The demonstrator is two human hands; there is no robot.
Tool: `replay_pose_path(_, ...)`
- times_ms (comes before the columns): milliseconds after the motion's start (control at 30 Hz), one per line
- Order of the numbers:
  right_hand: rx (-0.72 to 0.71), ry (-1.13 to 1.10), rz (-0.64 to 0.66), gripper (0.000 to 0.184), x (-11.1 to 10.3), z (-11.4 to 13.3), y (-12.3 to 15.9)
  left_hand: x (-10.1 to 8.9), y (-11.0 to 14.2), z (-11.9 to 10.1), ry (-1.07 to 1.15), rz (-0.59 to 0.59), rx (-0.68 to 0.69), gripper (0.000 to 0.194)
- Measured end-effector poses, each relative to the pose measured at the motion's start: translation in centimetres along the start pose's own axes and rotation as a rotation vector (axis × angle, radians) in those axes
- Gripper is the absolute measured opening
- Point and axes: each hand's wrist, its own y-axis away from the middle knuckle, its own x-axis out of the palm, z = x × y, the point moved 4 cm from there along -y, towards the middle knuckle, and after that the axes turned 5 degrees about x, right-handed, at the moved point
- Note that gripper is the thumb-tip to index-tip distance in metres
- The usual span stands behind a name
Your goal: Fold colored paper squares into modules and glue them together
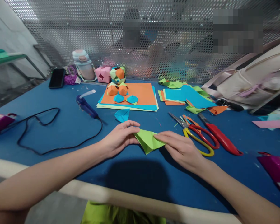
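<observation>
A folded piece of green paper (149, 141) is held just above the blue table between my two hands. My left hand (122, 137) pinches its left corner between thumb and fingers. On the opposite side, my right hand (182, 147) grips the right corner, with the thumb hidden beneath. Creases run across the paper, and its lower edge comes to a point. Just beyond my left hand lies a folded blue paper piece (122, 115). Scissors (198, 133) with red and yellow handles rest close to my right hand.
Behind are stacked coloured sheets (128, 93) bearing folded pieces, a paper ball (118, 75) and a bottle (84, 65). A glue gun (87, 107) with its cord lies left. A red-handled cutter (224, 138), blue sheets (189, 95) and a pale bag (252, 77) are right.
</observation>
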Motion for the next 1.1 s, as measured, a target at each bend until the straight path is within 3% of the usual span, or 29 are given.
replay_pose_path(100, 0.077, -0.075, 0.052, 0.037, -0.3, -0.2, -0.1, 0.1, 0.1, 0.0, -0.077, 0.007, 0.027, 0.023)
replay_pose_path(300, 0.467, -0.178, 0.012, 0.031, -0.7, -0.9, -0.6, 0.7, 0.5, -0.2, -0.31, 0.018, 0.132, 0.026)
replay_pose_path(367, 0.507, -0.167, 0.031, 0.028, -0.3, -0.7, -0.8, 1.2, 0.9, -0.3, -0.392, 0.042, 0.16, 0.026)
replay_pose_path(567, 0.477, -0.241, 0.094, 0.023, 0.4, 0.3, -0.9, 2.0, 1.8, -0.6, -0.391, 0.044, 0.135, 0.025)
replay_pose_path(800, 0.504, -0.249, 0.094, 0.026, 0.0, 0.3, -0.8, 1.4, 1.2, 0.2, -0.167, 0.059, 0.068, 0.022)
replay_pose_path(933, 0.493, -0.229, 0.163, 0.026, 0.2, 0.3, -0.8, 1.3, 1.1, 0.0, -0.268, 0.029, 0.1, 0.016)
replay_pose_path(1100, 0.304, 0.017, 0.161, 0.024, 0.4, 1.2, -0.7, 2.2, 1.8, -0.6, -0.456, 0.046, 0.168, 0.011)
